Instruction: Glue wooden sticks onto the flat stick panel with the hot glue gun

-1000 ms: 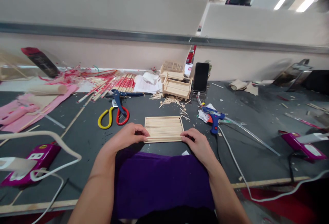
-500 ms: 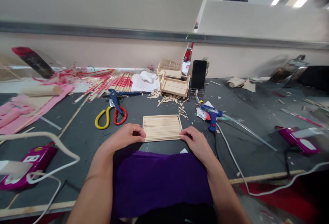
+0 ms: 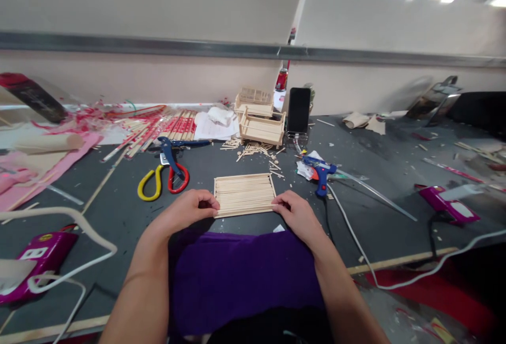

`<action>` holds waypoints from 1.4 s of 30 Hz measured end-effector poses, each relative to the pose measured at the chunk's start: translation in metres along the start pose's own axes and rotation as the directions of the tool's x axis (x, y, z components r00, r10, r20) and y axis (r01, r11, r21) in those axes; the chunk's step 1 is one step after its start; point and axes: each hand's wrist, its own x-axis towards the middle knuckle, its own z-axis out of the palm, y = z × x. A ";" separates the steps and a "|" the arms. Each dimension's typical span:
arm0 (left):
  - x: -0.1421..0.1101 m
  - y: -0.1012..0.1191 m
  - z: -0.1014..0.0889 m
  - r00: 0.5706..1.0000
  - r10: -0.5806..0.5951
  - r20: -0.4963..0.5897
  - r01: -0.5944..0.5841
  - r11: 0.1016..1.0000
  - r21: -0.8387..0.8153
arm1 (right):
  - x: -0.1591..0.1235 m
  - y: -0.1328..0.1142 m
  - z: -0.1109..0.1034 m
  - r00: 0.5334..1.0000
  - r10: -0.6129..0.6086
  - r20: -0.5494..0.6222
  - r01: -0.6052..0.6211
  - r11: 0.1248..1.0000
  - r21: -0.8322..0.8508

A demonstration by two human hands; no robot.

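Note:
A flat panel of thin wooden sticks [image 3: 244, 193] lies on the dark grey table [image 3: 379, 212], close to me. My left hand [image 3: 188, 209] pinches the panel's near left corner, fingers curled. My right hand [image 3: 296, 213] pinches its near right corner the same way. The panel rests flat on the table between them. A purple cloth [image 3: 245, 275] covers my lap below the hands.
Yellow and red scissors [image 3: 162, 180] and blue pliers [image 3: 172, 149] lie left of the panel. A blue glue gun [image 3: 319, 171] lies to the right. Small stick crates [image 3: 259, 123], a standing phone [image 3: 299, 110], loose sticks, magenta power strips [image 3: 35, 254] and white cables surround them.
Only the head view has shifted, sliding the scene a little left and up. Both hands keep hold of the stick panel's near corners.

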 end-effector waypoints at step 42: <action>-0.001 -0.003 0.001 0.998 0.031 0.061 -0.027 0.998 -0.055 | 0.000 0.009 -0.004 0.999 -0.042 -0.003 0.041 0.997 -0.061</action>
